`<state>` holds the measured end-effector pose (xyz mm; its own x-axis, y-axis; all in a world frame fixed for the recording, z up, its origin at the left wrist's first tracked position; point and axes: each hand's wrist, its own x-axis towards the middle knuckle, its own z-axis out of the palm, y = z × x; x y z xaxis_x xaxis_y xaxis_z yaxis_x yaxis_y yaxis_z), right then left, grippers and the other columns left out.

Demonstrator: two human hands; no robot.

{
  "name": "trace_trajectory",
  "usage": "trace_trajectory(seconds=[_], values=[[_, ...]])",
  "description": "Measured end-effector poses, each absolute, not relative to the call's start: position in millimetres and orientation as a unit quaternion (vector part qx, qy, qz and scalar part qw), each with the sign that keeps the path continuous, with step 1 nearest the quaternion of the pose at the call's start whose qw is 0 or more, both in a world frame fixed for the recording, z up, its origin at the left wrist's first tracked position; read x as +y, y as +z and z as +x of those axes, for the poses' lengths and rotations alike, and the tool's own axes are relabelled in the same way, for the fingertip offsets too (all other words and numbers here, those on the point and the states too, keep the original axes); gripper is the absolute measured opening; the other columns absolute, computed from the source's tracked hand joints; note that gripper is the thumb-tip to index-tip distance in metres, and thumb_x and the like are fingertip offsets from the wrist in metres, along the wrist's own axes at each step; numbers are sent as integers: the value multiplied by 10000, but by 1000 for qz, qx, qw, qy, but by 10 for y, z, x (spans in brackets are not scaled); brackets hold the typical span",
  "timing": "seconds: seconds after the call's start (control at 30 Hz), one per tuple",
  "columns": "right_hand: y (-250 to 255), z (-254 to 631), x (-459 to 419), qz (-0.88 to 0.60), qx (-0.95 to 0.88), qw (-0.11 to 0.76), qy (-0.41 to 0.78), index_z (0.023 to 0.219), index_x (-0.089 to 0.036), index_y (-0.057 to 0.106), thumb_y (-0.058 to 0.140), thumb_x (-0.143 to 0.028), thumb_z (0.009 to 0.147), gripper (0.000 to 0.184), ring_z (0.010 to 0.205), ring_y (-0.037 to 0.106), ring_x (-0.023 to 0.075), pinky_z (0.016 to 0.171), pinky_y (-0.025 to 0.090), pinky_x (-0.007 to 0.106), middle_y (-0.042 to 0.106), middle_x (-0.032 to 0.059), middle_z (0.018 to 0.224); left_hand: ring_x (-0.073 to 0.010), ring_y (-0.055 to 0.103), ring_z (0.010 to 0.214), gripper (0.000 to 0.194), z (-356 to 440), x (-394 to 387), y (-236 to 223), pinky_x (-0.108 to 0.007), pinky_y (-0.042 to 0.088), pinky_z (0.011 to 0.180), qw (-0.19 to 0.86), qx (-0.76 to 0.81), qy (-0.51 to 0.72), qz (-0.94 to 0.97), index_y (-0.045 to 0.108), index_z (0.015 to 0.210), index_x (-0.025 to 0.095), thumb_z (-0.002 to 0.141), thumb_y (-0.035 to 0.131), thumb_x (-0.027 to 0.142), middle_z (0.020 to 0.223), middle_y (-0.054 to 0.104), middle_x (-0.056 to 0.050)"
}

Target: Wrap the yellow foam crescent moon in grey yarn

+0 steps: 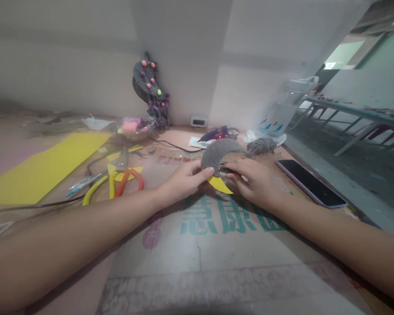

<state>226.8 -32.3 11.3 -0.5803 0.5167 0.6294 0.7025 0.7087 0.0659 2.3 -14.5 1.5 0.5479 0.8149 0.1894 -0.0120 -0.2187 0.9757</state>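
- Head view: the crescent (216, 156), gray yarn over yellow, is between both hands; the left hand's (192, 176) fingers pinch its lower part.
- The right hand's (249, 177) fingers pinch a small dark item (228, 169) — unclear — at the crescent's inner edge.
- Right of the crescent: yarn bundle (261, 146), then phone (310, 181); left, orange-and-yellow-handled tool (122, 164).

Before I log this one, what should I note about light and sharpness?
Head view: dull, hazy light, a broad darker band down the wall; head view: water bottle smeared, far-left clutter too blurred to identify; head view: wide-angle stretch towards the edges; head view: the grey-wrapped crescent reads clearer, though fine strands by the right hand are indistinct.
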Motion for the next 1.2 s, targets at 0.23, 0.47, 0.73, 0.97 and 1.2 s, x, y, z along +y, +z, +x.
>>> trace_trajectory(seconds=[0.23, 0.47, 0.73, 0.97, 1.2], values=[[117, 2267, -317, -344, -875, 302, -154, 1100, -181, 689, 514, -299, 993, 236, 816, 686, 217, 708, 519, 339, 759, 89, 946, -101, 512, 595, 308, 17, -146, 32, -213, 408, 532, 543, 300, 373, 690, 572, 853, 131, 891, 592, 436, 712, 570, 6], [120, 2273, -324, -334, -879, 304, -155, 1096, -148, 695, 533, -243, 977, 222, 810, 683, 221, 698, 520, 344, 755, 94, 943, -59, 409, 474, 359, 19, -154, 38, -197, 315, 422, 585, 258, 375, 672, 552, 816, 150, 867, 648, 492, 616, 528, 37], [124, 2282, -316, -316, -882, 306, -169, 1107, -170, 682, 532, -253, 983, 212, 901, 715, 226, 744, 555, 346, 764, 102, 991, -80, 458, 530, 374, 16, -156, 47, -212, 364, 474, 600, 244, 379, 661, 572, 801, 145, 862, 667, 502, 629, 537, 19], [-2, 2343, -244, -318, -873, 334, -160, 1135, -226, 663, 523, -273, 973, 219, 869, 735, 247, 710, 578, 377, 767, 92, 1026, -102, 503, 586, 421, 49, -98, -29, -236, 400, 564, 578, 275, 373, 671, 580, 840, 140, 843, 644, 556, 696, 564, 4], [-16, 2332, -245, -328, -869, 342, -143, 1139, -228, 640, 507, -317, 982, 224, 874, 726, 264, 711, 569, 389, 758, 100, 1019, -105, 495, 591, 378, 43, -85, -26, -231, 381, 565, 551, 273, 390, 685, 524, 793, 164, 881, 602, 524, 655, 533, 20]])
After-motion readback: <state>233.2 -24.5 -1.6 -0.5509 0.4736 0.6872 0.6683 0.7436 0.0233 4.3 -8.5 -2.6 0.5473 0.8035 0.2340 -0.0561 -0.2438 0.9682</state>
